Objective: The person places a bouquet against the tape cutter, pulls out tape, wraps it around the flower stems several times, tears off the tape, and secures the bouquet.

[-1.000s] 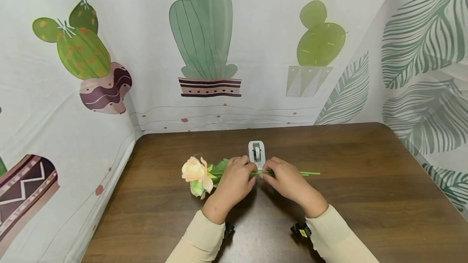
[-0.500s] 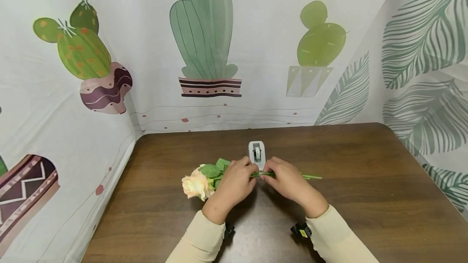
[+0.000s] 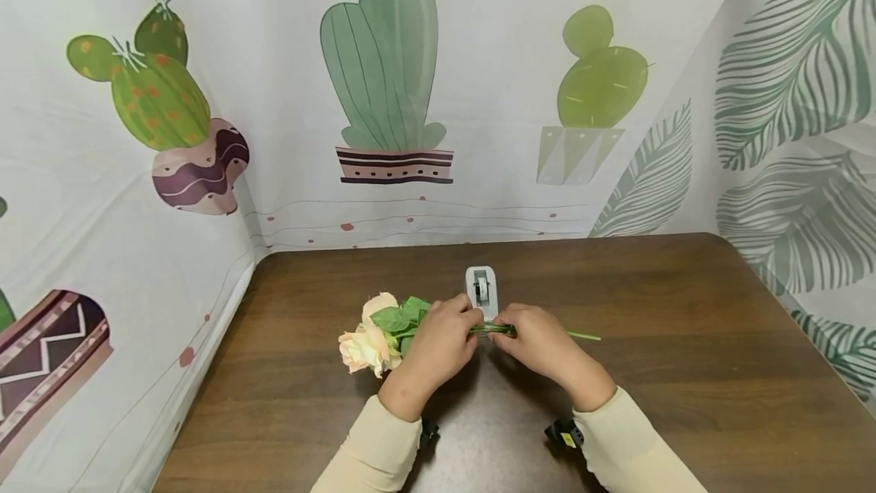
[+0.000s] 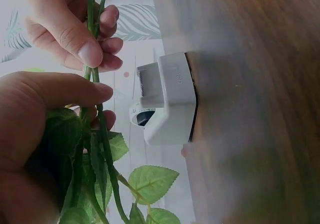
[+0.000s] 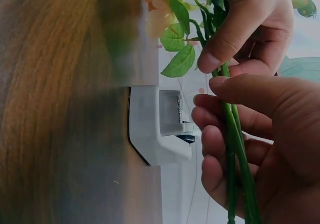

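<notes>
A small bunch of artificial peach roses (image 3: 369,348) lies sideways over the table, blossoms to the left and green leaves behind them. My left hand (image 3: 443,337) pinches the stems (image 5: 237,154) just below the leaves (image 4: 154,184). Close beside it, my right hand (image 3: 537,339) holds the same stems between thumb and fingers, and their cut ends stick out to the right. Both thumbs nearly meet in the wrist views. Just beyond the hands stands a white tape dispenser (image 3: 482,291) with a roll in it, its toothed cutter (image 4: 142,83) facing the stems.
The brown wooden table (image 3: 657,341) reaches around the hands on all sides. A white cloth (image 3: 294,219) printed with cacti and leaves hangs behind it and along the left. Dark wrist devices (image 3: 564,434) sit under both cuffs.
The bunch has turned in my fingers: the blossoms shifted, one now showing above the other, and more leaves came into sight. The stem ends dipped slightly. Both hands stay nearly in place.
</notes>
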Tool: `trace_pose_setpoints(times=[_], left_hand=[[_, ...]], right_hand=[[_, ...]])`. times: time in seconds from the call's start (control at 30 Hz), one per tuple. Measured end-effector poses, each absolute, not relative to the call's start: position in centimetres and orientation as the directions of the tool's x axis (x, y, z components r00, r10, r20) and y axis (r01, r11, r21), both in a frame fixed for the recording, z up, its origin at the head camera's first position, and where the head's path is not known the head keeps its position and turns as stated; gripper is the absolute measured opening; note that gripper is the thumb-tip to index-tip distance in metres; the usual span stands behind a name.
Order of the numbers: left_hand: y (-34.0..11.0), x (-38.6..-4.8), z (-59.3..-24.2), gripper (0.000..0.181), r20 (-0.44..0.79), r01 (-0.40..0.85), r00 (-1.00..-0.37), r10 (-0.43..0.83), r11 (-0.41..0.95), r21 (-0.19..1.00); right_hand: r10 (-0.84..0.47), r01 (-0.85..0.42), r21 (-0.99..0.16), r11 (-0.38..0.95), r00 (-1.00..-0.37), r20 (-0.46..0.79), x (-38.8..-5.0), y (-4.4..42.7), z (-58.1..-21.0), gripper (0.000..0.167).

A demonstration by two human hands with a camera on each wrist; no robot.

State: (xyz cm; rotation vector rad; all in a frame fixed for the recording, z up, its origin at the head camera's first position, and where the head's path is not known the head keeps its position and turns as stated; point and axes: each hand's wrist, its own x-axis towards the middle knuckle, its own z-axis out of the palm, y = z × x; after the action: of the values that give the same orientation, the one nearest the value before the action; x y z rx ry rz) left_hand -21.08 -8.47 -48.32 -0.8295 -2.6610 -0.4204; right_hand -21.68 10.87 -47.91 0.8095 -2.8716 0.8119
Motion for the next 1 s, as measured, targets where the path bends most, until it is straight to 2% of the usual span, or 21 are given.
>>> trace_pose_setpoints(times=[0.33, 0.63, 0.9, 1.0], left_hand=[[-8.43, -20.96, -48.32, 0.013, 0.35, 0.585, -0.791, 0.501, 0.787, 0.194], [-8.42, -20.84, -47.77, 0.012, 0.331, 0.569, -0.807, 0.489, 0.795, 0.211], [-8.51, -20.9, -47.95, 0.008, 0.309, 0.541, -0.834, 0.458, 0.788, 0.292], [-8.68, -20.97, -47.93, 0.013, 0.278, 0.528, -0.846, 0.455, 0.785, 0.323]], right_hand=[[-0.495, -0.538, -0.436, 0.721, -0.841, 0.22, -21.66, 11.06, -47.98, 0.008], [-0.529, -0.615, -0.366, 0.699, -0.788, 0.314, -21.61, 11.07, -48.11, 0.008], [-0.568, -0.651, -0.345, 0.676, -0.759, 0.318, -21.67, 11.26, -48.11, 0.012], [-0.569, -0.654, -0.338, 0.677, -0.756, 0.324, -21.72, 11.32, -48.14, 0.011]])
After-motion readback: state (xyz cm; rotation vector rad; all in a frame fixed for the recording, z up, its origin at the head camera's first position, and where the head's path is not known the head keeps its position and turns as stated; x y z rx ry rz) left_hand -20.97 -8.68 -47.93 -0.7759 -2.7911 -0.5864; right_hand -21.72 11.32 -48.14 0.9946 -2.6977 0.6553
